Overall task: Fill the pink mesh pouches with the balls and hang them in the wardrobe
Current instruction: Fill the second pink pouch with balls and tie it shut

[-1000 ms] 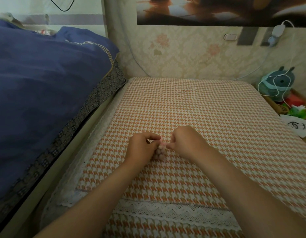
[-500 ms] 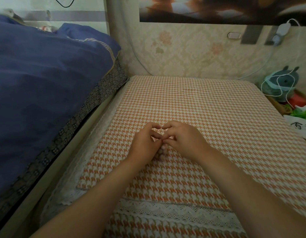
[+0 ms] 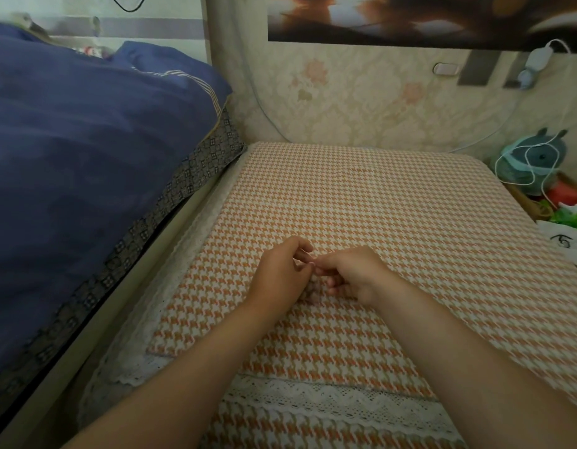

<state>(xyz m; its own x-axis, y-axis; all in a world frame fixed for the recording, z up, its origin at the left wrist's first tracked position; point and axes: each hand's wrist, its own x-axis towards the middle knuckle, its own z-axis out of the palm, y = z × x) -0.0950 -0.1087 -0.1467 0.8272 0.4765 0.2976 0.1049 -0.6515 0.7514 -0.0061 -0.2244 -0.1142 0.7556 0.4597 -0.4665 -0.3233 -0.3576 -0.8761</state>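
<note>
Orange-and-white houndstooth bench [image 3: 394, 202] with lace trim, floral wallpaper behind; blue quilt [image 3: 86, 150] heaped at left. Left hand [image 3: 280, 277] and right hand [image 3: 355, 275] meet at centre, fingertips pinched together above a small pink mesh pouch [image 3: 313, 291] resting on the cloth between them. Pouch mostly hidden; grip on it cannot be told.

Both forearms reach forward and converge. The left hand [image 3: 282, 277] is curled, thumb and forefinger arched with tips close together. The right hand [image 3: 355, 273] faces it, fingers bent inward, its fingertips [image 3: 319, 261] touching the left's. Knuckles up, wrists low.
</note>
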